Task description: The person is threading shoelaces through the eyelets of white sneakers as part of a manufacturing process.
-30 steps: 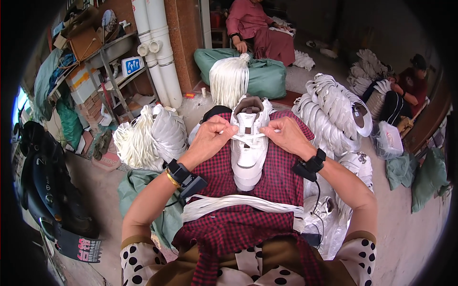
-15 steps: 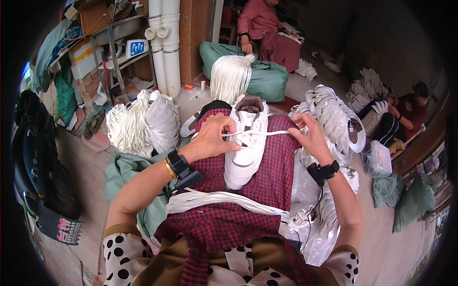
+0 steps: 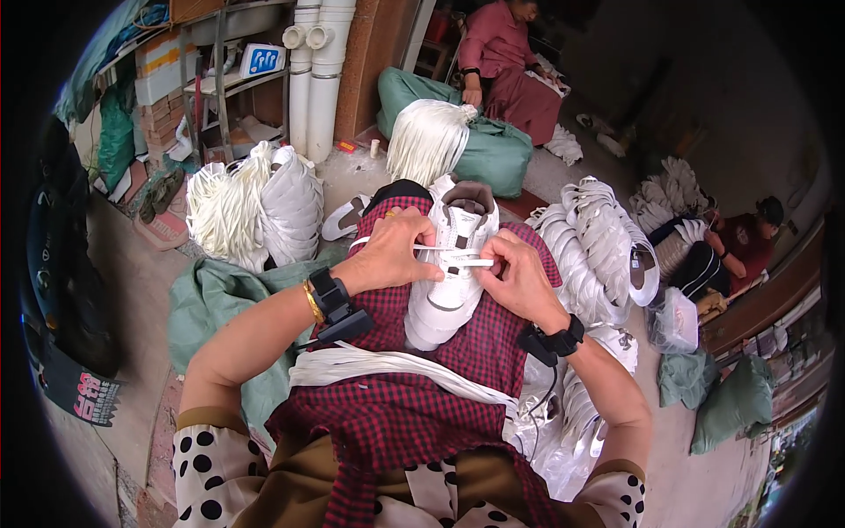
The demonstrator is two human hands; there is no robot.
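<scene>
A white sneaker with a brown lining rests on my lap, its toe toward me, on a red-and-black checked cloth. A white shoelace crosses its eyelet area. My left hand is at the shoe's left side, thumb and fingers pinched on the lace. On the right side, my right hand pinches the lace close to the eyelets, its fingertips near the shoe. A bundle of loose white laces lies across my lap below the toe.
White lace bundles and stacked white shoe parts stand at left. More stacked shoe parts are at right. Ahead, a green sack bears a hank of laces. One person sits behind it, another far right.
My right hand has come in leftward from the stretched-out lace to the shoe, still pinching the lace. The left hand stays at the shoe's left side. The whole view has shifted slightly.
</scene>
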